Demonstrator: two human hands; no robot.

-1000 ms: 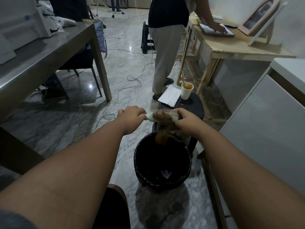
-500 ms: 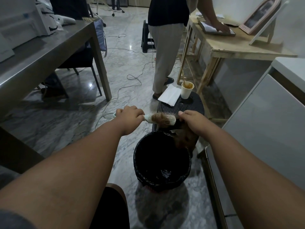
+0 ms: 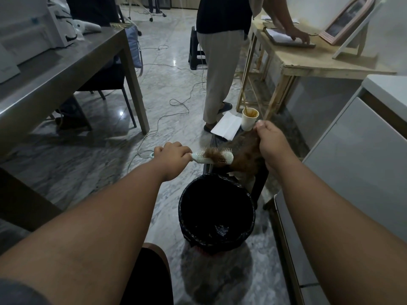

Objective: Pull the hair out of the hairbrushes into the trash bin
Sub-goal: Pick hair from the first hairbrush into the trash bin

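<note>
While the fingers (image 3: 261, 125) of the right hand (image 3: 269, 143) are pinched tight on a brown hair clump (image 3: 245, 156), the pull step looks half done: the wad stretches from the hairbrush (image 3: 212, 156) head out to that hand, w/ strands visibly tied into the bristles. Left hand (image 3: 171, 158) is fisted round the brush handle, holding it level just above the far rim of the trash bin (image 3: 182, 208).

Relative to the bin: brush sits over its far-left edge, the hair wad over its far-right edge, partly past the rim, so a drop now might miss. Next move, I'd judge: tug till the last strands come free, bring the right hand back over the bin mouth, then let go.

Hair looks matted, fluffy, reddish-brown; a smaller tuft is caught mid-head on the pale round brush. Bin is black-lined, mostly empty as far as I can tell. Beyond the bin, a paper cup (image 3: 250, 118) stands on a dark stool.
</note>
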